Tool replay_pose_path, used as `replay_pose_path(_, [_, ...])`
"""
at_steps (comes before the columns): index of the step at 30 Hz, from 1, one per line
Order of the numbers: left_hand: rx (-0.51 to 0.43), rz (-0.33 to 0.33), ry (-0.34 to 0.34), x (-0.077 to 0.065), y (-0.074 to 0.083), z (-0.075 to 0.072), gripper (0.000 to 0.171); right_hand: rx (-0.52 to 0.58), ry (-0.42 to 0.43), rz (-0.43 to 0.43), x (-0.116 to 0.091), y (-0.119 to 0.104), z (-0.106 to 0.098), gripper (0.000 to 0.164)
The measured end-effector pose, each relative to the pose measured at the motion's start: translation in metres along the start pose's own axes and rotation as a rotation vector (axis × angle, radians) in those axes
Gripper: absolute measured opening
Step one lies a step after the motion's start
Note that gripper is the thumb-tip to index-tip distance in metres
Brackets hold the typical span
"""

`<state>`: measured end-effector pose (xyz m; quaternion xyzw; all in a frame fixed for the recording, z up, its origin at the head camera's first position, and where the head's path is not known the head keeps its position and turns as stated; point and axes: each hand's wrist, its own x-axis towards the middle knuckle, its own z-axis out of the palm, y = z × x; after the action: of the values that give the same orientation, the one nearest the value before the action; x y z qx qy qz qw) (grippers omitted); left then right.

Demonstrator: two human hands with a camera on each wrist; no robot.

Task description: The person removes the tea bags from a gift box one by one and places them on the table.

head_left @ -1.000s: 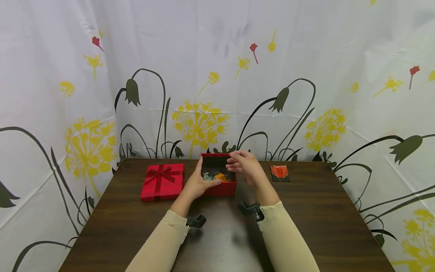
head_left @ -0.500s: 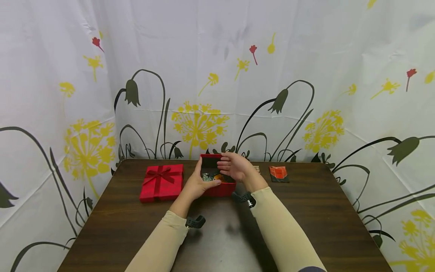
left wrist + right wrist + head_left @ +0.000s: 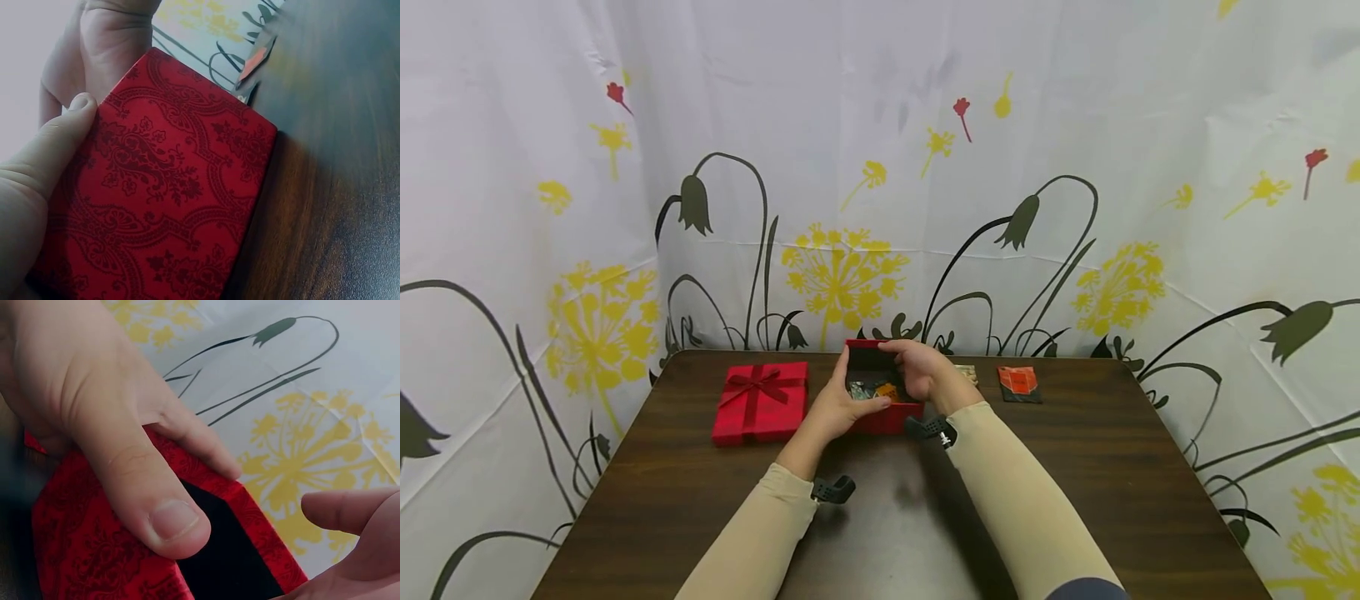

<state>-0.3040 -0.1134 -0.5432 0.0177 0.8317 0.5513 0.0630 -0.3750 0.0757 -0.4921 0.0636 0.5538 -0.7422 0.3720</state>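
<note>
1. One open red patterned box is sitting mid-table; one bow-tied lid left of it, one orange packet right.
2. Left hand and right hand are both gripping the box walls.

red lid, orange packet, table

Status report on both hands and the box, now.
Left hand grips the open red box at its left side. Right hand grips its right wall. Lid apart on table.
</note>
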Motion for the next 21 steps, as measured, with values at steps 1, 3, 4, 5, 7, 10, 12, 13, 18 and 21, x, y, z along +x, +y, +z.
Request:
replay_pose_path(1, [-0.001, -0.002, 0.001, 0.0001, -0.0002, -0.0003, 0.131, -0.007, 0.002, 0.007, 0.0005, -0.0005, 0.0007, 0.044])
replay_pose_path(3, [-0.003, -0.006, 0.001, -0.0002, -0.0003, -0.0008, 0.132, -0.03, 0.008, 0.021, 0.0012, -0.0007, 0.0019, 0.048])
replay_pose_path(4, [-0.006, -0.006, 0.0, -0.0002, -0.0003, -0.001, 0.132, -0.042, 0.017, 0.024, 0.0013, -0.0007, 0.0021, 0.051])
replay_pose_path(5, [-0.009, -0.004, -0.001, -0.0003, -0.0002, -0.0011, 0.133, -0.06, 0.023, 0.028, 0.0015, -0.0006, 0.0021, 0.055])
replay_pose_path(7, [-0.012, 0.003, -0.003, -0.0001, -0.0004, -0.0012, 0.134, -0.105, 0.041, 0.032, 0.0013, -0.0001, 0.0018, 0.064])
replay_pose_path(10, [-0.025, 0.012, -0.007, -0.0002, -0.0005, -0.0013, 0.135, -0.184, 0.051, 0.037, 0.0013, 0.0014, 0.0005, 0.075])
replay_pose_path(12, [-0.031, 0.011, -0.009, -0.0004, -0.0013, -0.0015, 0.136, -0.226, 0.042, 0.04, 0.0016, 0.0024, 0.0001, 0.075])
replay_pose_path(13, [-0.035, 0.01, -0.009, -0.0008, -0.0013, -0.0016, 0.136, -0.24, 0.036, 0.041, 0.0019, 0.0029, 0.0, 0.076])
replay_pose_path(18, [-0.028, 0.006, -0.016, -0.0002, -0.0031, -0.0021, 0.137, -0.281, 0.028, 0.051, 0.0027, 0.0036, 0.0029, 0.077])
replay_pose_path(21, [-0.022, 0.006, -0.019, 0.0009, -0.0035, -0.0023, 0.136, -0.297, 0.023, 0.053, 0.003, 0.0031, 0.0055, 0.076])
